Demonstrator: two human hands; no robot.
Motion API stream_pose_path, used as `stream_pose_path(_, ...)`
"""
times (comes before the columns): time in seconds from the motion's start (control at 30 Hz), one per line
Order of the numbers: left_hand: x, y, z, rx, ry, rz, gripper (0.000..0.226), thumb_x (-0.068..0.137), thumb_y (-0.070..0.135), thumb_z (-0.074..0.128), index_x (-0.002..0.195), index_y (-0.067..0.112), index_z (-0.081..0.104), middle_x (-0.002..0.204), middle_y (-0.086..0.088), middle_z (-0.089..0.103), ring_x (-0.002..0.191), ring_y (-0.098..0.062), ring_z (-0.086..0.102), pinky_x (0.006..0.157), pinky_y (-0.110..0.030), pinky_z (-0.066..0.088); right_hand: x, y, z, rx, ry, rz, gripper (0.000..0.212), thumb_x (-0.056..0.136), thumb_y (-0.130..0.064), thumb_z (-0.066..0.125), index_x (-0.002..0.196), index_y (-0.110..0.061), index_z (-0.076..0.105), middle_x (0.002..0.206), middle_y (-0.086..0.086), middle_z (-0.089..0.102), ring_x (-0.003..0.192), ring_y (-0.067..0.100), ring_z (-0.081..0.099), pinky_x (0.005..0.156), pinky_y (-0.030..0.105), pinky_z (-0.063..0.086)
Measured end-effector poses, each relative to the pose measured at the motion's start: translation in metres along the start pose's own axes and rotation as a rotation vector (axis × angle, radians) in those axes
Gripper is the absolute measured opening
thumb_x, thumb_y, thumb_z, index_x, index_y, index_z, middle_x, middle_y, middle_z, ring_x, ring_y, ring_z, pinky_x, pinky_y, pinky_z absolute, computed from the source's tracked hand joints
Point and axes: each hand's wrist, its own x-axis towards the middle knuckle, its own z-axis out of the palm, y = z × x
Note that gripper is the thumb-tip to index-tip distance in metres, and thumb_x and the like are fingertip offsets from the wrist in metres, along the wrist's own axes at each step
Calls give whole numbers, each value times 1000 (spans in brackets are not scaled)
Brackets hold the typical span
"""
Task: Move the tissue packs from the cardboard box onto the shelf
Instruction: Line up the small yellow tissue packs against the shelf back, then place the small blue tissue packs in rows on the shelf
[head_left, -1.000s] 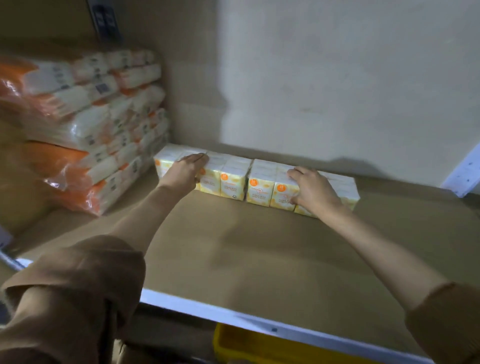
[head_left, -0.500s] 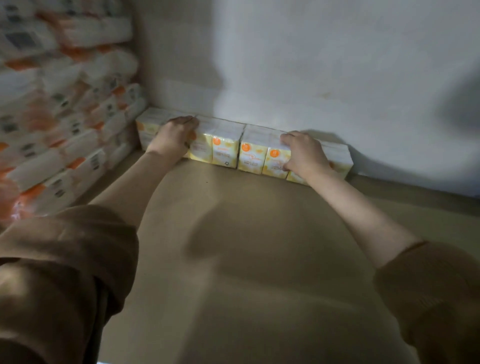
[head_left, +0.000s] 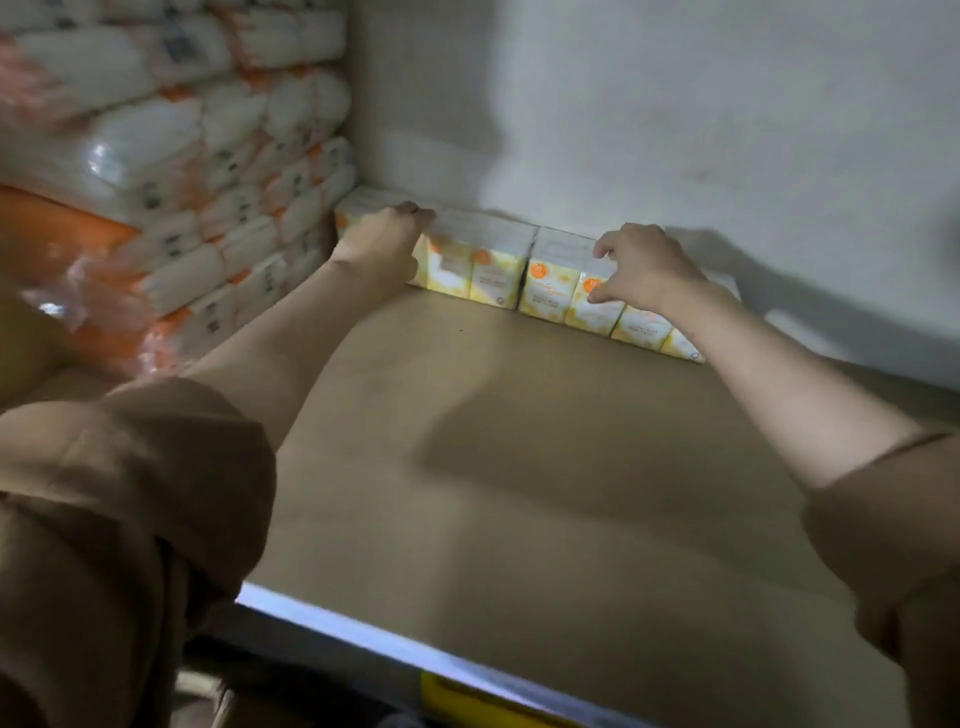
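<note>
Two rows of yellow-and-white tissue packs (head_left: 498, 270) lie end to end on the brown shelf (head_left: 519, 467), pushed against the back wall. My left hand (head_left: 382, 244) grips the left row, fingers curled over its top and thumb on the front. My right hand (head_left: 644, 273) is over the right row (head_left: 639, 325), its fingers loosely bent and spread, with only the fingertips and thumb touching the pack. The cardboard box is out of view.
A tall stack of white-and-orange wrapped tissue bundles (head_left: 208, 182) fills the shelf's left side, right beside the left row. The white wall (head_left: 675, 130) closes the back. The shelf's pale front edge (head_left: 389, 644) runs below, with something yellow (head_left: 467, 701) under it.
The packs went back against the wall and beside the bundles. My right hand has lifted from lying over its row to fingertip contact. The view has pulled back, so the shelf edge shows again.
</note>
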Motion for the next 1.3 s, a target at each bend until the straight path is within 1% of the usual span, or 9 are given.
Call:
stream_pose_path(0.1, -35, -6, -14, -33, -33, -60, 45, 87, 9, 55, 131, 15, 51, 138, -12, 51, 125, -34, 48, 103, -40, 40, -21, -32, -3, 130, 14, -94, 43, 76, -16, 72, 116, -6, 61, 120, 15, 61, 115, 29, 53, 91, 31, 42)
stream_pose_path(0.23, -105, -22, -31, -24, -94, -86, 38, 85, 15, 57, 123, 13, 58, 127, -16, 60, 117, -34, 55, 98, -39, 46, -65, -86, 0, 271, -40, -272, 34, 75, -14, 73, 107, -5, 67, 107, 14, 68, 97, 26, 62, 82, 24, 43)
stream_pose_path(0.33, -171, -38, -46, -11, -159, -117, 38, 86, 21, 60, 123, 15, 58, 124, -12, 61, 115, -30, 56, 97, -38, 47, -104, -126, 1, 305, -82, -430, 35, 75, -17, 73, 108, -8, 67, 104, 12, 69, 83, 14, 54, 77, 21, 39)
stream_pose_path(0.53, -309, -65, -70, -66, -188, -303, 35, 88, 21, 58, 123, 19, 59, 129, 0, 61, 118, -23, 56, 98, -33, 42, -186, -198, 5, 381, -189, -707, 33, 77, -22, 72, 107, -11, 68, 101, 6, 69, 82, 11, 53, 83, 28, 45)
stream_pose_path(0.67, -391, -91, -75, -96, -186, -520, 32, 84, 17, 60, 115, 18, 64, 121, -4, 66, 114, -27, 60, 98, -38, 47, -231, -244, 27, 444, -306, -830, 29, 78, -18, 71, 105, -9, 69, 100, 5, 69, 82, 12, 53, 81, 24, 41)
stream_pose_path(0.8, -459, -105, -69, -118, -237, -703, 37, 77, 33, 52, 106, 15, 67, 117, -11, 67, 109, -32, 61, 95, -40, 48, -259, -286, 75, 378, -468, -916, 29, 80, -21, 69, 107, -10, 68, 98, 5, 67, 88, 17, 58, 83, 27, 45)
stream_pose_path(0.9, -499, -117, -48, -81, -298, -740, 25, 88, 21, 53, 109, 17, 67, 120, -5, 66, 110, -29, 60, 93, -37, 48, -270, -313, 111, 321, -579, -938, 32, 82, -24, 66, 112, -13, 66, 107, 5, 67, 91, 13, 57, 81, 26, 46)
stream_pose_path(1.07, -547, -146, 1, -133, -402, -831, 24, 84, 21, 57, 107, 23, 66, 118, -1, 65, 110, -28, 60, 91, -38, 50, -277, -349, 167, 165, -675, -1011, 30, 84, -21, 64, 112, -9, 65, 114, 8, 67, 98, 17, 59, 79, 25, 43)
stream_pose_path(1.3, -592, -187, 83, -290, -554, -1160, 41, 81, 23, 64, 121, 16, 60, 127, -11, 59, 117, -32, 56, 99, -39, 47, -272, -387, 254, -94, -886, -1037, 40, 81, -18, 67, 119, -7, 59, 122, 11, 61, 110, 25, 57, 89, 32, 47)
